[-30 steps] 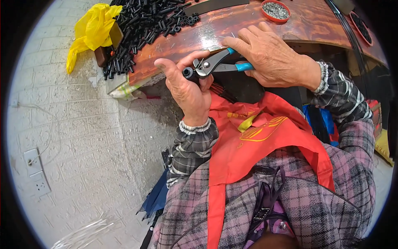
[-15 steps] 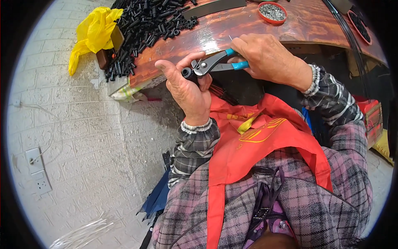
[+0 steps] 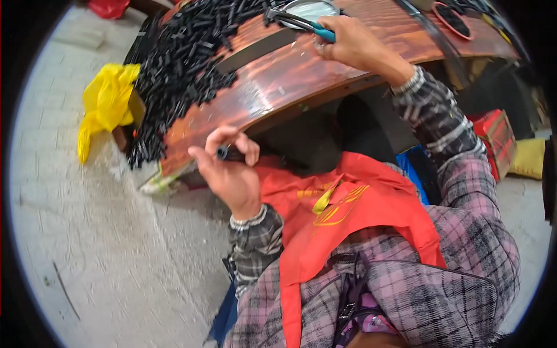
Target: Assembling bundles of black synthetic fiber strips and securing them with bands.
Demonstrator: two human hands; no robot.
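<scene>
The pliers [image 3: 306, 24] have just come away from the black tube [image 3: 230, 153]: half a second ago their nose sat against the tube's end near the middle of the frame, and now they lie well apart from it at the top centre. The right hand [image 3: 354, 47] grasps them by the blue handles, their nose by a pale round dish [image 3: 335, 8] at the edge of the heap of black tubes [image 3: 188, 61]. Whether its fingertips also pinch something is too blurred to tell. The left hand [image 3: 227, 177], left of centre, holds the tube between thumb and curled fingers, just off the near edge of the wooden counter [image 3: 325, 72]. The whole view has swung too, so the counter sits lower in the frame. With tool and piece parted, I judge that nothing is working on the tube at this instant.
</scene>
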